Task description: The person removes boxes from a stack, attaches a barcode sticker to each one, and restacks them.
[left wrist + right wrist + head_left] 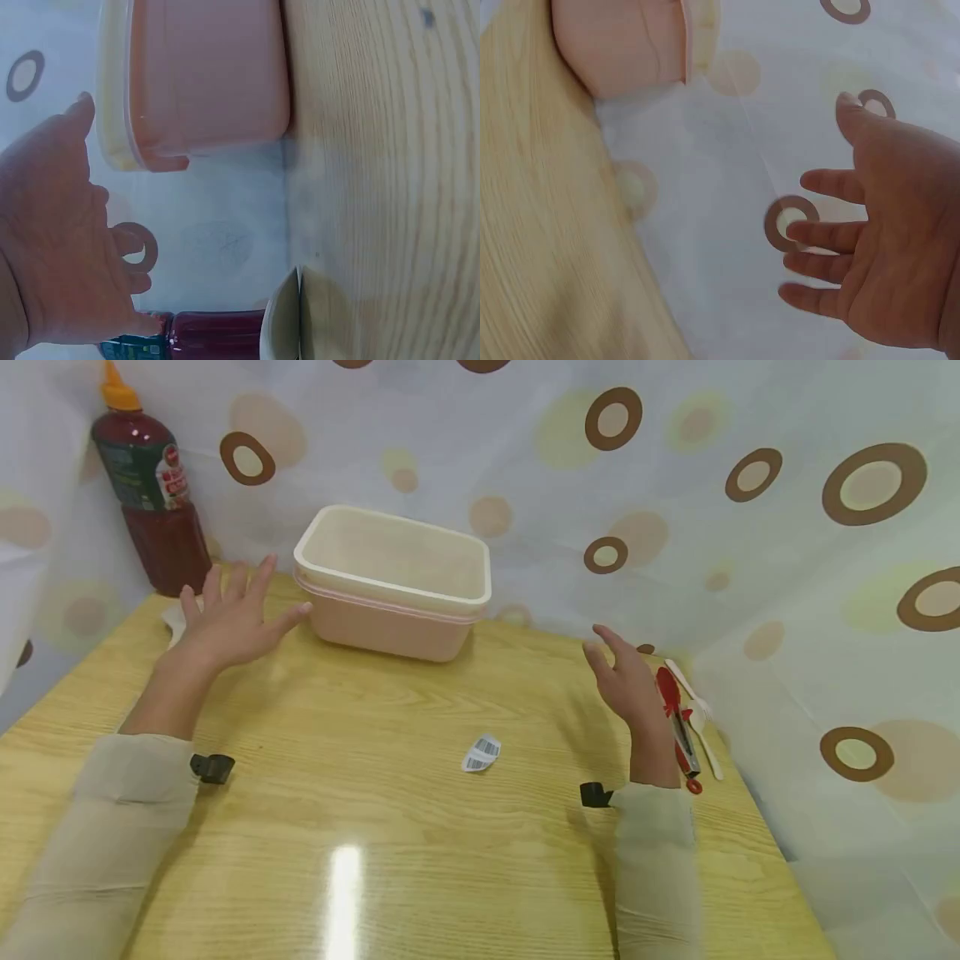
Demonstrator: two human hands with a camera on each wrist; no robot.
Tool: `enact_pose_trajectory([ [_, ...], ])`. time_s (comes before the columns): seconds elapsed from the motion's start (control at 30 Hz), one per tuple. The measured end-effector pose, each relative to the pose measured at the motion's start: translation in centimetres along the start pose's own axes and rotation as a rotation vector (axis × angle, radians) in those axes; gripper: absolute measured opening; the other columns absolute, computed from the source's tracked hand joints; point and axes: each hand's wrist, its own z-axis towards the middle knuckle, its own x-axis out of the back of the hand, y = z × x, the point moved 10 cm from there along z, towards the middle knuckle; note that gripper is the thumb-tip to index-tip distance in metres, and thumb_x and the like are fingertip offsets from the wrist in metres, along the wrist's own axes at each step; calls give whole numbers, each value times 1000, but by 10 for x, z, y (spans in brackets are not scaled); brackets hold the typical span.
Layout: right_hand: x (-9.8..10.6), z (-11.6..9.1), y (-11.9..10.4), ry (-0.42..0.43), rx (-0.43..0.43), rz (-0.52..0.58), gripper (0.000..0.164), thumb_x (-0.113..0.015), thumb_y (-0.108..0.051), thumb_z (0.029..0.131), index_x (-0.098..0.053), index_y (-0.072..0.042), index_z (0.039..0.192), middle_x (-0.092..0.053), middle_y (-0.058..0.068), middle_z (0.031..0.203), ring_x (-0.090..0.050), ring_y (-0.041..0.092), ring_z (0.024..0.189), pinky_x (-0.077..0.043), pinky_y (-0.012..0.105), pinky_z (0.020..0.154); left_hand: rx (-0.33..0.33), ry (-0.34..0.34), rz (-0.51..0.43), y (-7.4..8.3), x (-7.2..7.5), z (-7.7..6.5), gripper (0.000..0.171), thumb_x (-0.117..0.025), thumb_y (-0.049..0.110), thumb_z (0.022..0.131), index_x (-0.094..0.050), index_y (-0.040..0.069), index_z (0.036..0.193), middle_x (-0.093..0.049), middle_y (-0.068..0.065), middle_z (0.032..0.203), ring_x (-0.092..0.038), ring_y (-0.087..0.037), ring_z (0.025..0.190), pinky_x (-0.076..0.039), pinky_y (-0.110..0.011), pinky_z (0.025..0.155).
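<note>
My left hand is raised over the table's back left with its fingers spread and nothing in it. Just right of it stands a pink rectangular tub with a cream tub or rim on top; the thumb is nearest to it. In the left wrist view, the same hand is apart from the pink tub. Over the right side of the table hovers my right hand, holding nothing. Its fingers look extended in the right wrist view, where the hand appears before the patterned curtain.
A red sauce bottle with an orange cap stands back left, near a partly hidden white object. A barcode sticker lies mid-table. Along the right edge are red-and-metal tongs, a white spoon and a white fork.
</note>
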Motion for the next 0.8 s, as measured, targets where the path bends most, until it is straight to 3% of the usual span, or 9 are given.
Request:
enact_pose_trajectory([
  [0.13, -6, 15, -18, 37, 6, 98, 63, -38, -60, 104, -45, -22, 154, -48, 13, 156, -45, 38, 142, -38, 61, 114, -21, 20, -52, 7, -2, 9, 100, -30, 79, 94, 18, 22, 161, 9, -25, 168, 9, -56, 151, 9, -80, 111],
  [0.27, -19, 38, -42, 10, 3, 222, 62, -44, -59, 103, -51, -19, 149, -61, 12, 142, -58, 32, 129, -47, 52, 108, -44, 51, -106, 11, -2, 15, 99, -33, 73, 97, 15, 16, 162, 1, -26, 168, -5, -55, 152, -5, -78, 114],
  [0.43, -39, 71, -65, -38, -49, 349, 62, -48, -56, 103, -50, -16, 150, -64, 13, 134, -63, 31, 120, -52, 47, 103, -46, 73, -248, 15, -2, 25, 99, -35, 70, 99, 13, 11, 162, -5, -29, 167, -12, -56, 151, -14, -69, 120],
  [0.6, -56, 94, -69, -58, -144, 430, 58, -48, -49, 105, -47, -15, 152, -63, 15, 136, -65, 31, 118, -54, 43, 101, -5, 66, -414, 16, -8, 36, 95, -39, 70, 97, 6, 21, 164, -7, -20, 170, -11, -53, 152, -14, -69, 121],
  [0.8, -70, 110, -80, -70, -198, 458, 55, -48, -45, 106, -45, -18, 153, -63, 15, 136, -65, 31, 114, -55, 40, 98, 15, 79, -523, 16, -12, 43, 94, -50, 67, 95, -3, 26, 165, -13, -15, 170, -17, -46, 154, -19, -63, 123],
])
